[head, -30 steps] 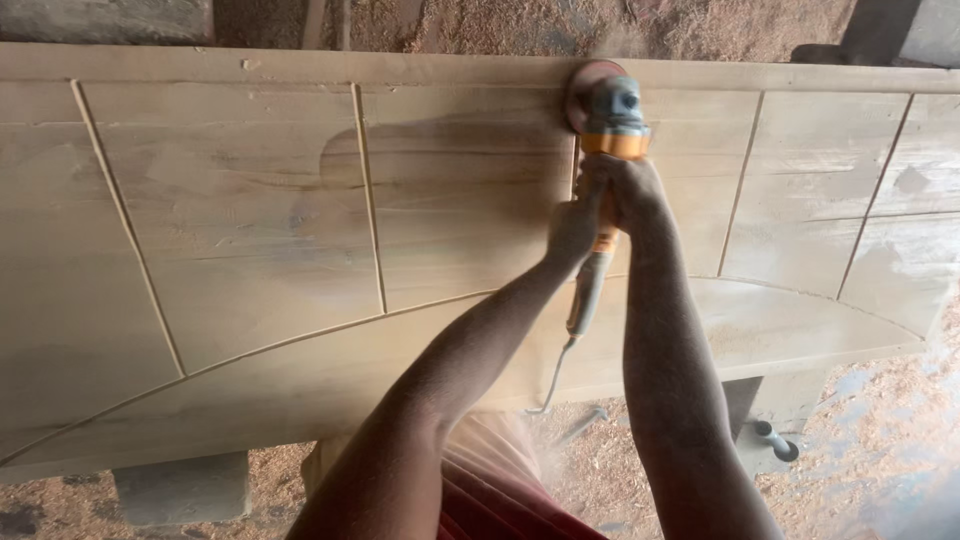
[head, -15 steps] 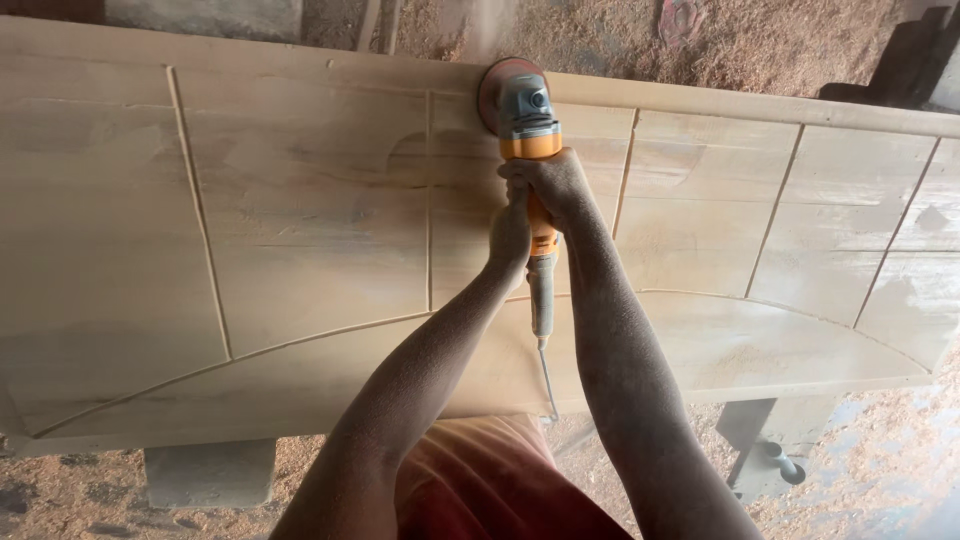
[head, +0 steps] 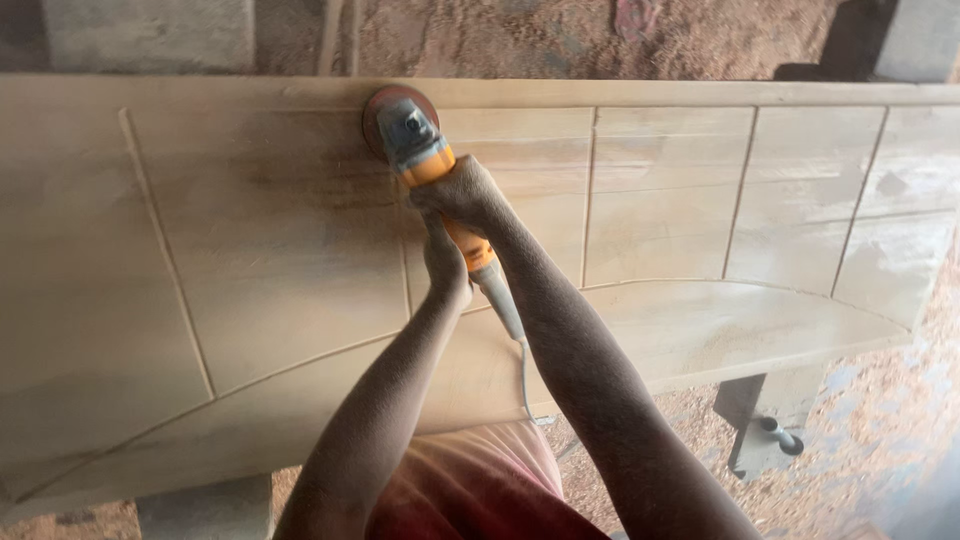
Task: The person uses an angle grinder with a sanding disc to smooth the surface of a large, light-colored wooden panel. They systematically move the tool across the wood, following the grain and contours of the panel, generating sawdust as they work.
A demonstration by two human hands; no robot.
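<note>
An orange-and-grey angle grinder was held in both hands over a large pale wooden panel cut with grooves. The right hand was closed around the orange body just behind the grey head; the fingers of the left hand were wrapped around the handle lower down. The reddish sanding disc was pressed flat against the panel near its far edge, beside a vertical groove. The grey cord was seen hanging over the near edge. Sawdust was noted on the floor beyond.
</note>
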